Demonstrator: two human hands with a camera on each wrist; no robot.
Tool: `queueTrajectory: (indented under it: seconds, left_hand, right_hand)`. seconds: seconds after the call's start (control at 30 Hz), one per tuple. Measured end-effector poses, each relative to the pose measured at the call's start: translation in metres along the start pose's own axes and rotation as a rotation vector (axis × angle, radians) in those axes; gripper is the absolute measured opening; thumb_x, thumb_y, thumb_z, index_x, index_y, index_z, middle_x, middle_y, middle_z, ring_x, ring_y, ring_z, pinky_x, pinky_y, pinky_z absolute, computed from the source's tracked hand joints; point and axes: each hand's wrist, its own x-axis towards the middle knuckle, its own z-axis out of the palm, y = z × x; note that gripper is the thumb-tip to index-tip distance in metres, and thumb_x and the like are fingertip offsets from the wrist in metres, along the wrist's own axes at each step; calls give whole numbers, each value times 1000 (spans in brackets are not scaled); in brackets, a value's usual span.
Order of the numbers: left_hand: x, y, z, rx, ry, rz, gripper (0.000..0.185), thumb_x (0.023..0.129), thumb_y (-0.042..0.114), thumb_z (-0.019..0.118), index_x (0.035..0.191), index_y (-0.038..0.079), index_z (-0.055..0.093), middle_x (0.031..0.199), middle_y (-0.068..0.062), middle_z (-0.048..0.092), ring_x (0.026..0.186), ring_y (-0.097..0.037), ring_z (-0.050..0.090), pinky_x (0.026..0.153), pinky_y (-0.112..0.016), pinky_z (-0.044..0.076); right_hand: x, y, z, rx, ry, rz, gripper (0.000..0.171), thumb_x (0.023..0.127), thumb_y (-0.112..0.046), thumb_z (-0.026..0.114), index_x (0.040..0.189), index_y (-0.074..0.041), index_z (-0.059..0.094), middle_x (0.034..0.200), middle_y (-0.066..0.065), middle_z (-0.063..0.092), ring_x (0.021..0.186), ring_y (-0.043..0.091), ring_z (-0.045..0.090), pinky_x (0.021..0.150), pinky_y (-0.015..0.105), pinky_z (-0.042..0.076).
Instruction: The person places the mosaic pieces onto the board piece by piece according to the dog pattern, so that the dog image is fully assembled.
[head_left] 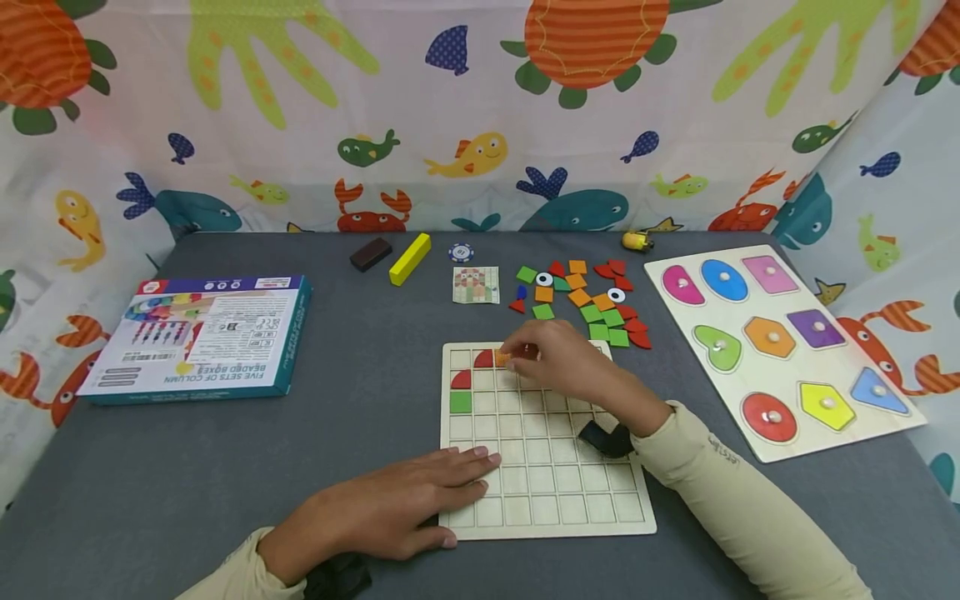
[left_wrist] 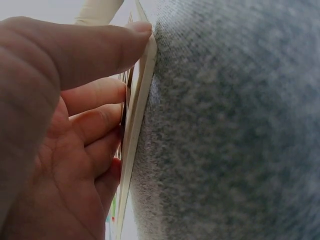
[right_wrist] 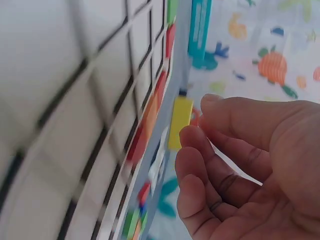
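Observation:
A pale wooden grid board (head_left: 525, 481) lies in front of me. My left hand (head_left: 405, 500) rests on its lower left part with straight fingers, and the thumb (left_wrist: 100, 47) lies by the board's edge. Over the top row hovers my right hand (head_left: 558, 358), its fingers bent and a gap between thumb and forefinger; I see no piece pinched there. Beneath it are an orange square (head_left: 502, 357) and a red piece (right_wrist: 136, 145), partly hidden in the head view. Two red quarter-round pieces (head_left: 484, 358) and a green square (head_left: 461, 402) sit in cells at the upper left.
Loose coloured pieces (head_left: 592, 313) lie behind the board, beside a small picture card (head_left: 476, 285). A yellow block (head_left: 410, 259), a dark block (head_left: 371, 254) and a poker chip (head_left: 461, 252) stand farther back. Left is a flat box (head_left: 202, 342); right, a shape puzzle (head_left: 772, 379).

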Motion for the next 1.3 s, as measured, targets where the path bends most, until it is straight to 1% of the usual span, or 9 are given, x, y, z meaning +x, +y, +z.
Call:
queueTrajectory:
  seconds: [0.17,0.27,0.53,0.63,0.8,0.9,1.0,1.13,1.3]
  left_hand:
    - [1,0,1,-3,-2,5,65,97,26,62,151,5,33,161,-5,15,147,-21,14,117,-34,19]
    - [1,1,0,-8,-3,6,64,97,26,62,151,5,33,161,-5,15,147,-20,14,116,-33,19]
    - [-1,1,0,-25,-7,-11,64,97,24,63,150,4,34,161,-6,15,147,-22,13,117,-34,18]
    - [-1,1,-1,-28,-4,-10,65,96,24,63,150,4,33,161,-6,15,147,-21,13,117,-34,17]
    - [0,1,0,-28,-11,-5,65,97,24,63,151,5,33,161,-5,15,147,-21,13,117,-34,18]
    - [0,1,1,-37,-16,-3,64,97,24,62,151,5,33,161,-5,16,147,-20,13,117,-33,17]
    - [0,1,1,-42,-15,-3,64,97,24,63,151,4,33,161,-6,16,147,-21,13,117,-33,17]
    - [0,1,1,-50,-15,-10,65,97,24,62,151,5,32,161,-5,15,147,-20,12,117,-34,16]
    - [0,1,1,-54,-11,-22,65,97,24,63,151,5,33,161,-4,15,147,-19,12,117,-34,17]
  right_hand:
    - [-20,25,-18,-14,54,88,16,90,-7,68,104,-4,74,93,1,68,81,16,59,69,32,52]
    - [-33,40,-29,-33,84,145,18,90,-7,68,107,-3,74,93,3,67,82,18,59,67,33,52]
    - [-56,71,-45,-49,130,218,23,90,-8,70,112,-1,72,89,3,67,78,19,57,65,31,50]
    - [-62,78,-50,-82,178,251,23,90,-7,69,111,1,71,91,8,67,79,22,57,66,33,50]
    - [-71,88,-56,-153,245,340,23,89,-6,69,110,4,70,97,17,67,81,26,57,66,36,50]
    - [-74,93,-58,-173,245,399,23,89,-7,69,110,5,70,98,20,68,81,27,58,64,36,48]
    - [-73,98,-60,-181,218,435,25,90,-8,68,110,7,69,95,20,69,81,28,58,64,36,47]
    - [-70,101,-61,-188,170,436,28,89,-7,69,113,9,68,94,19,69,80,27,58,63,35,46]
    - [-67,97,-61,-204,160,423,26,88,-3,68,112,7,68,92,17,66,78,27,56,63,35,46]
